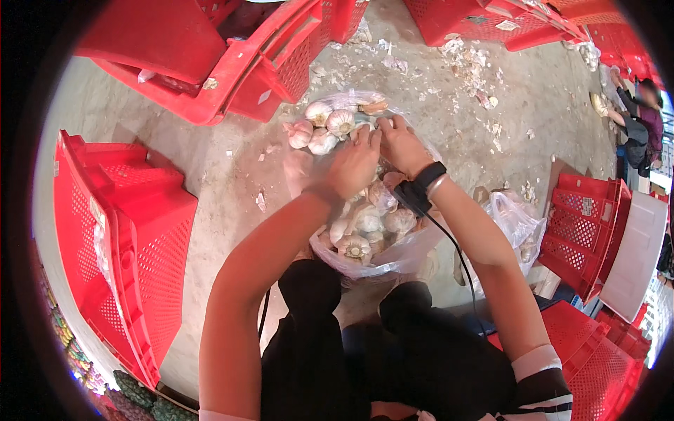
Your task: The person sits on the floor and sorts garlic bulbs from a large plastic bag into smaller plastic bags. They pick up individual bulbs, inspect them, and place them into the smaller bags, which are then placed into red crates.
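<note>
Whole garlic bulbs [354,246] fill a clear plastic bag [363,269] on the floor before my knees. My left hand [357,160] reaches in from the left, slightly blurred, its fingers bent down over the bulbs. Beside it, my right hand [401,144] has its fingertips close to the left ones at the far part of the bag. A pale bulb shows partly by the fingertips; whether either hand grips it is hidden. Several pinkish-white bulbs [340,122] lie just beyond my left hand. A dark band with a small device [413,196] and cable sits on my right wrist.
Red plastic crates stand at the left [163,247], the far left [237,79], the far right [474,21] and the right [574,226]. Another plastic bag [508,221] lies to my right. Garlic skins [468,63] litter the concrete floor. A person [640,121] is at the right edge.
</note>
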Demonstrator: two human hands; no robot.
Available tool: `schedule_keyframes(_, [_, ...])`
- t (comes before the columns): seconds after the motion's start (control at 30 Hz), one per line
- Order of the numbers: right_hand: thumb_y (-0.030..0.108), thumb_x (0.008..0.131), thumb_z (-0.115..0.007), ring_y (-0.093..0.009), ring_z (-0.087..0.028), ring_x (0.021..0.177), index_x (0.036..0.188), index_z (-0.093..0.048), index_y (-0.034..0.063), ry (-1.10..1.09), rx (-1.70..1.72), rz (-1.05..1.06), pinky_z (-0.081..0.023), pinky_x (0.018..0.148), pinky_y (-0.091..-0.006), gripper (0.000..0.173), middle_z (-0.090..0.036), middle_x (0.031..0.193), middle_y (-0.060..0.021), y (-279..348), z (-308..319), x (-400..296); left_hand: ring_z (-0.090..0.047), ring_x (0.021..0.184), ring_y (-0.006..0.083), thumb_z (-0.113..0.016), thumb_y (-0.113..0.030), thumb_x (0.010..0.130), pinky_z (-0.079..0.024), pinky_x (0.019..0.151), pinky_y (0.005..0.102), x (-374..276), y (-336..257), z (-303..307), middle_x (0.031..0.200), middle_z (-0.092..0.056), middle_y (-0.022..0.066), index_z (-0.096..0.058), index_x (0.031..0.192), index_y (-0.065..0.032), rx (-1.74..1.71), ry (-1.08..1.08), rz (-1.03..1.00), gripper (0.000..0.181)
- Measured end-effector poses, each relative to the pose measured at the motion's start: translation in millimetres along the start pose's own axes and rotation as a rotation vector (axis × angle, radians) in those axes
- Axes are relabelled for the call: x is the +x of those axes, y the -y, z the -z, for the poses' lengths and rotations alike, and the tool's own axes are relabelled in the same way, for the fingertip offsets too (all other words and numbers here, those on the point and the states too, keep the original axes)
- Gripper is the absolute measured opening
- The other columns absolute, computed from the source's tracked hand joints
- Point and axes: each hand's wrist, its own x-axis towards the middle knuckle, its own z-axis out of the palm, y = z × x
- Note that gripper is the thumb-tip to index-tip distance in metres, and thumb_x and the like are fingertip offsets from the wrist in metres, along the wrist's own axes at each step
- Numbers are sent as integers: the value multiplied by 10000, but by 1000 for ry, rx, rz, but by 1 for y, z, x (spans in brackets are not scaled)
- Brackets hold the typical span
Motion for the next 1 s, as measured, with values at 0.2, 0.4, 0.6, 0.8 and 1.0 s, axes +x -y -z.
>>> schedule_keyframes(0.2, [56,721,-670,-352,-531,1009,1156,-476,61,47,209,-55,-442,865,-401,477,-519,1082,-173,10,18,-15,-554,957,365,-581,-88,779,-495,746,436,-3,21,-10,1068,-465,193,-422,1142,-28,88,145,43,401])
schedule_keyframes(0.4, [34,792,-671,-160,-522,1040,1236,-439,32,56,1255,-215,-440,874,-287,502,-529,1141,-81,32,49,-69,-577,930,262,-581,-153,818,-463,771,326,-33,6,11,965,-566,112,-478,1079,-53,-555,70,128,298])
schedule_keyframes(0.6, [423,953,-370,-189,-584,866,1165,-513,60,391,2240,-502,-488,697,-284,444,-587,1032,-85,59,73,-96,-576,758,155,-437,-267,917,-463,614,284,-60,-29,49,853,-582,44,-546,916,-88,-1964,43,796,209])
schedule_keyframes(0.8, [417,911,-451,-126,-460,602,1044,-541,49,329,2309,-526,-362,504,-244,402,-562,877,-70,75,74,-100,-543,699,167,-415,-380,945,-399,518,259,-67,-44,72,802,-553,54,-515,836,-87,-2055,103,568,328])
schedule_keyframes(1.0, [404,890,-437,-96,-433,558,976,-549,40,348,2294,-421,-318,459,-214,389,-541,832,-69,81,81,-102,-517,652,164,-406,-385,940,-347,472,244,-72,-52,81,773,-533,45,-496,815,-96,-2083,200,612,327])
